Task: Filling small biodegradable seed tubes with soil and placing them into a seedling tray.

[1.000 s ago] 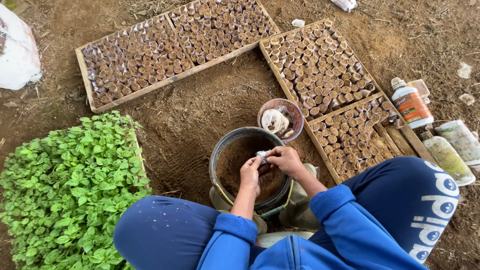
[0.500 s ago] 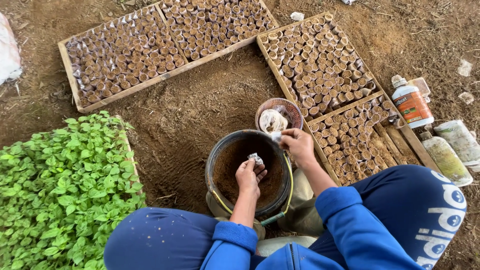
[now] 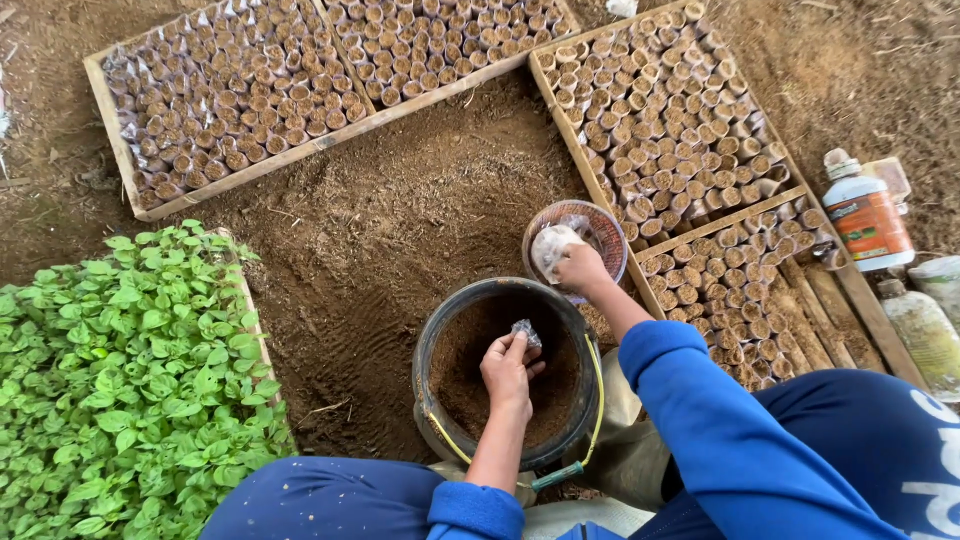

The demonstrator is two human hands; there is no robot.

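I'm looking straight down at a dark bucket of brown soil sitting on the bare earth between my knees. My left hand is inside it, fingers pinched around a small clear plastic seedling bag held just above the soil. My right hand reaches past the bucket's far rim into a small round basket, closing on a bunch of clear plastic bags there; how firmly it grips them, I cannot tell. The basket sits just beside the bucket, touching its rim from what I see.

Around me it's crowded. To the right, a wooden tray packed with small soil-filled bags runs down close past the basket and hems in my right arm. Another long wooden frame of filled bags lies across the top, well apart from the bucket, with loose dirt between. On the left, a dense bed of green seedlings sits near my left knee. At far right a white bottle with a red label lies on the ground, with another plastic bottle near it.
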